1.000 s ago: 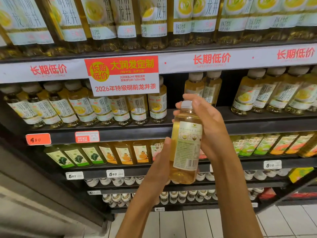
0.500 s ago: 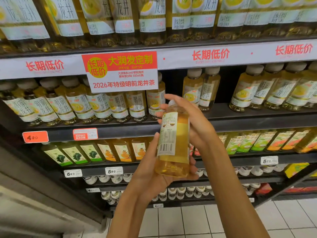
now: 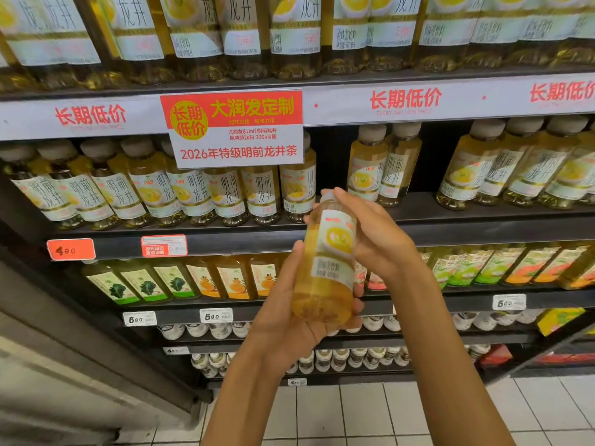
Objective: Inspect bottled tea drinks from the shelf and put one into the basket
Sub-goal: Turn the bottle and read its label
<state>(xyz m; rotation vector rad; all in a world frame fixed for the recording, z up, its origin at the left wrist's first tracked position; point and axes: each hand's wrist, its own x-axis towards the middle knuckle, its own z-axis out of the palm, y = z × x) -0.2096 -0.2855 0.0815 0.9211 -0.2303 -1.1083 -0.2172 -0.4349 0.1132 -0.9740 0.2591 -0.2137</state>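
I hold one bottle of pale yellow tea (image 3: 325, 268) upright in front of the shelf, its white label with a yellow cup picture facing me. My left hand (image 3: 286, 320) cups the bottle's base from the left and below, fingers curled under it. My right hand (image 3: 375, 235) grips the upper part and neck from the right, fingers over the cap. More bottles of the same tea (image 3: 225, 194) stand in a row on the shelf (image 3: 450, 230) behind. No basket is in view.
A red and white promotion sign (image 3: 235, 128) hangs from the upper shelf edge. Larger tea bottles (image 3: 241, 33) fill the top shelf. Green- and orange-labelled drinks (image 3: 206, 281) sit lower down, with price tags (image 3: 70, 249) on the rails. White tiled floor (image 3: 354, 413) lies below.
The bottle has been turned in my hands: the back label with the barcode faced me, now the front with the yellow cup shows. Both hands stayed on it.
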